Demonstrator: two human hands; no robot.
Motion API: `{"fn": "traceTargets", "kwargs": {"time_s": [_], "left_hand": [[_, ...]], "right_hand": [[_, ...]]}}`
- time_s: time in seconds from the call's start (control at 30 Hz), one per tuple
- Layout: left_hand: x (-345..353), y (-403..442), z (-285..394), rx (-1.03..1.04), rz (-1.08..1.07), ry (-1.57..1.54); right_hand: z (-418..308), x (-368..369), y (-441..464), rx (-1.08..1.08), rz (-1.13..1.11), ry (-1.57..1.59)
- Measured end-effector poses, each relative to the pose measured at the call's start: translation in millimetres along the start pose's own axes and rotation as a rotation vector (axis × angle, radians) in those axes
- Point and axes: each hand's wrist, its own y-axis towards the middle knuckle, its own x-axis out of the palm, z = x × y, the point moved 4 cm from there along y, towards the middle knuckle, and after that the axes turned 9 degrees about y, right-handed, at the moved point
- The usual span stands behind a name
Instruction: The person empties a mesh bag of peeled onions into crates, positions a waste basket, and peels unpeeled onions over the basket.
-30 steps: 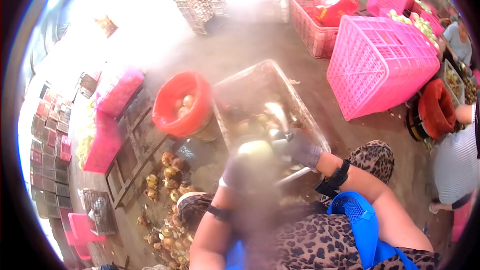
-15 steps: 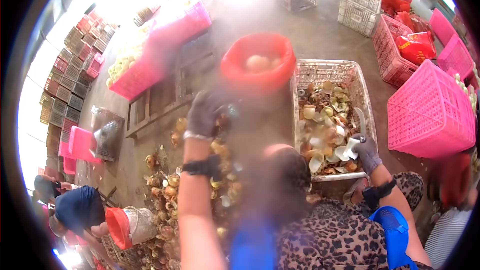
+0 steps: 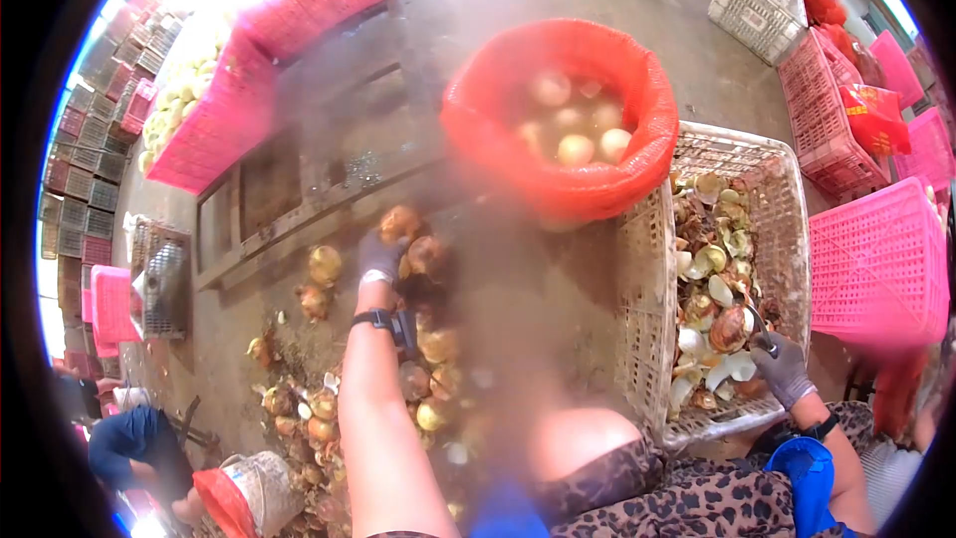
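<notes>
My left hand (image 3: 379,257), in a grey glove, reaches down to the floor and has its fingers on a brown onion (image 3: 400,223) at the top of a loose pile. Over the right part of the peel crate (image 3: 652,319), my gloved right hand (image 3: 784,371) is closed around the handle of a curved knife (image 3: 761,323). Onion skins and white peel pieces (image 3: 722,289) fill the crate. Beyond and left of it stands a bucket lined with a red mesh bag (image 3: 652,130), holding several peeled onions (image 3: 576,149).
A wooden pallet (image 3: 299,222) lies at the left, beside pink crates (image 3: 214,130) of peeled onions. Another pink crate (image 3: 876,264) stands at the right. A person (image 3: 139,448) works at the lower left by a red-lined bucket (image 3: 261,490). A blurred smear covers the view's middle.
The view has swung left and down. My left hand has left the pale onion over the crate and reached to the floor onions. My right hand has stayed over the crate with the knife.
</notes>
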Motion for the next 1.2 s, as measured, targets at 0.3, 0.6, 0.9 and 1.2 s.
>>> {"fn": "traceTargets", "kwargs": {"time_s": [0.3, 0.6, 0.9, 1.2], "left_hand": [[54, 80, -14, -0.133, -0.101, 0.299], [22, -79, 24, -0.192, -0.842, -1.222], [-48, -309, 291, 0.316, -1.185, -0.772], [1, -459, 402, 0.767, -0.663, -0.881]], "right_hand": [[-49, 3, 8, 0.116, -0.026, -0.119], [-112, -8, -17, 0.049, -0.169, 0.108], [-167, 14, -72, -0.749, -0.426, 0.805], [-142, -76, -119, -0.723, -0.099, 1.01]]}}
